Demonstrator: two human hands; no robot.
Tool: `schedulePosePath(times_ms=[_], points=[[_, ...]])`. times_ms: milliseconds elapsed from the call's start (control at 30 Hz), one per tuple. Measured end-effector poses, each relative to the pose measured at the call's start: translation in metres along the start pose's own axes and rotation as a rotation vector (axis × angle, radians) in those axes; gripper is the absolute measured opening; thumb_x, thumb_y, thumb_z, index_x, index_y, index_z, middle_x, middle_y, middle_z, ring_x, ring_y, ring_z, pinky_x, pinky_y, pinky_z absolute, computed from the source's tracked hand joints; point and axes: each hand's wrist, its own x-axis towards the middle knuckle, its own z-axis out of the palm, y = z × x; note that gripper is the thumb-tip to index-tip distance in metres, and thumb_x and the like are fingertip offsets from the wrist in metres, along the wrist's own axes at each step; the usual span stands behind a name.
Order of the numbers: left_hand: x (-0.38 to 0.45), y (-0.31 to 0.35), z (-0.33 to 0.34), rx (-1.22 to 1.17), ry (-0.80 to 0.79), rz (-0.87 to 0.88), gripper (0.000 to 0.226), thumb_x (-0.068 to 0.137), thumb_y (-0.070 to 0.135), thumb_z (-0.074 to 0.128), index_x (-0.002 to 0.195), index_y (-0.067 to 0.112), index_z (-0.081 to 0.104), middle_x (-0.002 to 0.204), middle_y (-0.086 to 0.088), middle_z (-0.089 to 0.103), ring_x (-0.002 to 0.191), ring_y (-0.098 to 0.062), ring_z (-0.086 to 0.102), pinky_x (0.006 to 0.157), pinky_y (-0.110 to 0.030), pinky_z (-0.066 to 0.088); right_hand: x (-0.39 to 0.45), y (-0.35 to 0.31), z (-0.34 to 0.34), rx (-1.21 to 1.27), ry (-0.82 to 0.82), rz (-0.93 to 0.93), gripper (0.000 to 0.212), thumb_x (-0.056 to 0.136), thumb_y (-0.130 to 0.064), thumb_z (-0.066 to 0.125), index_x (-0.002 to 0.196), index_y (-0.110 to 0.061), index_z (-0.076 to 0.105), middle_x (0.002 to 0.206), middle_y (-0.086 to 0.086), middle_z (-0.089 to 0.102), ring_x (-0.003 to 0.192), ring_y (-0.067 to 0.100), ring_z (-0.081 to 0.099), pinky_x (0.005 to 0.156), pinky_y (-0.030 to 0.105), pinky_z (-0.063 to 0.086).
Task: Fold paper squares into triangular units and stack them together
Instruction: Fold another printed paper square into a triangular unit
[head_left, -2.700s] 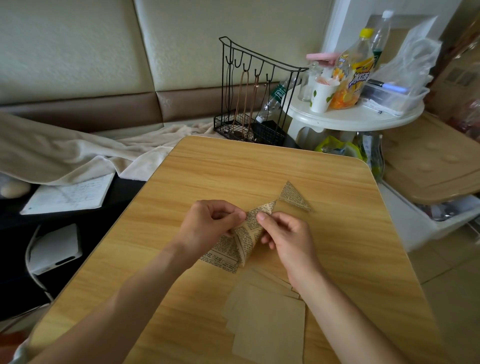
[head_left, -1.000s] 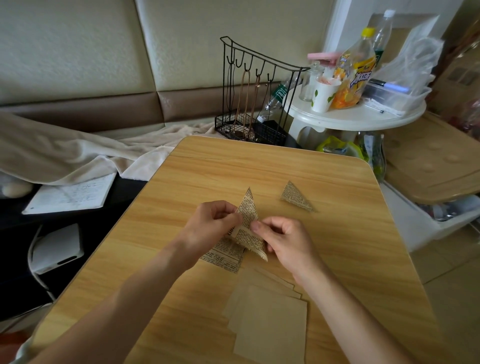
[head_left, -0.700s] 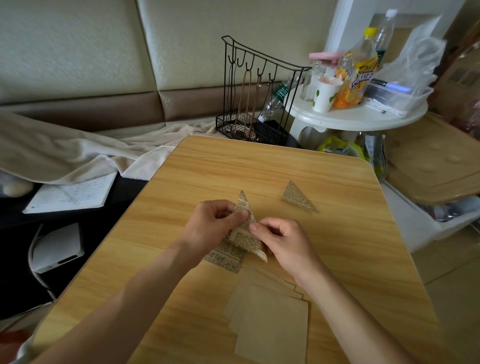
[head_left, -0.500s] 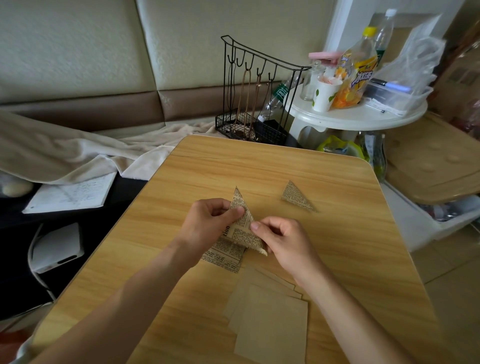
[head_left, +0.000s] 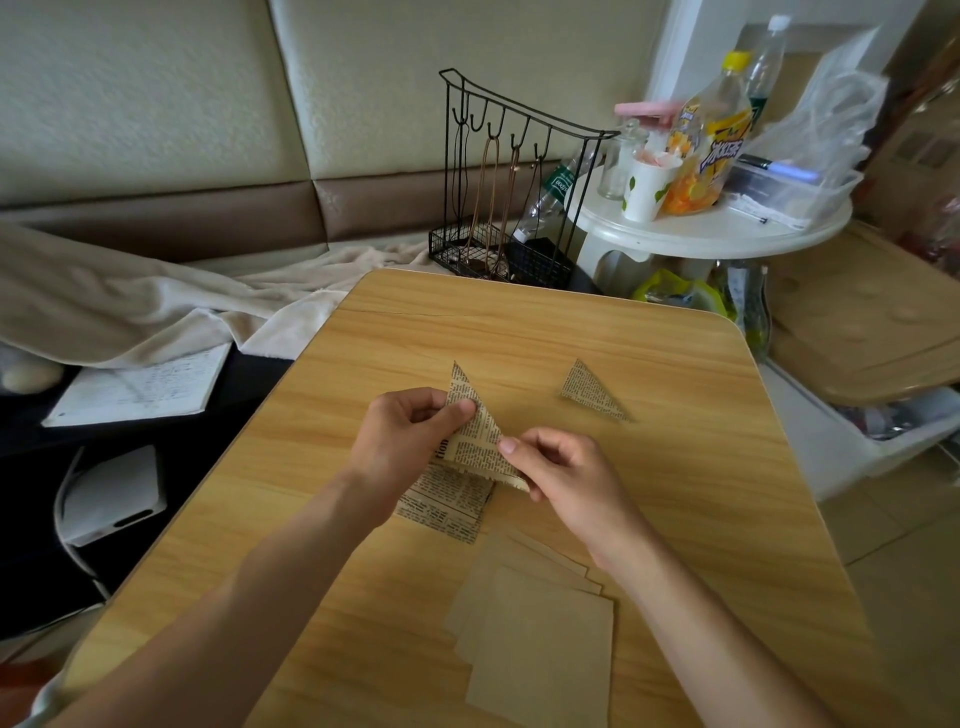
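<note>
Wooden table (head_left: 675, 493), left hand (head_left: 400, 441) and right hand (head_left: 566, 478) pinching a newsprint paper triangle (head_left: 475, 436) at table centre, finished newsprint triangle (head_left: 589, 391) right of it, plain paper squares (head_left: 540, 639) at near edge, printed sheet (head_left: 447, 506) beneath the hands, wire rack (head_left: 511, 182) beyond far edge

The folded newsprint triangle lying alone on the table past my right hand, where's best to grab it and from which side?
Probably pinch the finished triangle at its far pointed tip, coming from above. It lies flat on the table with bare wood all round, so a lifted corner gives fingers purchase; the right hand is nearest.
</note>
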Motion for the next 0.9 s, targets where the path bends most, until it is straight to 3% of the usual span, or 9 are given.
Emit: schedulePosePath(times_ms=[233,367,433,500,767,900], points=[[-0.0008,-0.0008,0.0013,-0.006,0.0,0.017,0.03,0.093,0.023,0.074,0.092,-0.006,0.071,0.096,-0.034,0.069,0.078,-0.028,0.064,0.078,-0.043,0.051,0.0022,0.0035,0.0009,-0.018,0.023,-0.003,0.027,0.097,-0.04,0.07,0.076,-0.022,0.069,0.062,-0.001,0.052,0.06,0.015,0.049,0.064,0.036,0.04],[0.0002,-0.0003,-0.0001,-0.016,0.02,0.029,0.028,0.094,0.023,0.074,0.09,-0.005,0.072,0.092,-0.028,0.073,0.075,-0.025,0.067,0.074,-0.037,0.055,0.0014,0.0028,-0.0005,-0.013,0.009,-0.013,0.032,0.094,-0.049,0.069,0.081,-0.019,0.071,0.059,0.0,0.056,0.059,0.013,0.048,0.063,0.034,0.039],[0.0011,0.0,-0.0016,-0.017,0.039,0.038,0.028,0.093,0.023,0.074,0.09,-0.005,0.072,0.09,-0.025,0.074,0.072,-0.022,0.068,0.068,-0.031,0.056,0.0014,0.0015,-0.0004,0.007,-0.003,-0.009,0.028,0.095,-0.045,0.07,0.081,-0.021,0.071,0.066,0.009,0.066,0.06,0.015,0.048,0.063,0.035,0.039],[0.0017,-0.0002,-0.002,-0.021,0.047,0.037,0.029,0.093,0.023,0.074,0.09,-0.006,0.071,0.089,-0.025,0.074,0.072,-0.022,0.068,0.065,-0.029,0.055,0.0018,0.0005,0.0008,0.028,0.009,-0.002,0.024,0.098,-0.035,0.07,0.077,-0.024,0.072,0.069,0.006,0.071,0.059,0.013,0.049,0.062,0.034,0.039],[0.0039,-0.0006,-0.0039,-0.037,0.082,0.027,0.021,0.092,0.025,0.076,0.086,0.005,0.075,0.079,-0.011,0.076,0.069,-0.016,0.07,0.062,-0.023,0.056,-0.0004,-0.0034,-0.0002,0.054,0.019,0.025,0.021,0.098,-0.03,0.07,0.082,-0.016,0.073,0.072,0.0,0.072,0.061,0.014,0.049,0.063,0.037,0.04],[0.0039,0.0001,-0.0044,-0.04,0.093,0.027,0.023,0.091,0.025,0.076,0.087,0.002,0.074,0.076,-0.007,0.075,0.066,-0.013,0.069,0.059,-0.021,0.054,-0.0011,-0.0049,-0.0003,0.048,0.009,0.021,0.022,0.099,-0.028,0.069,0.082,-0.014,0.072,0.071,-0.001,0.071,0.061,0.013,0.049,0.062,0.032,0.042]])
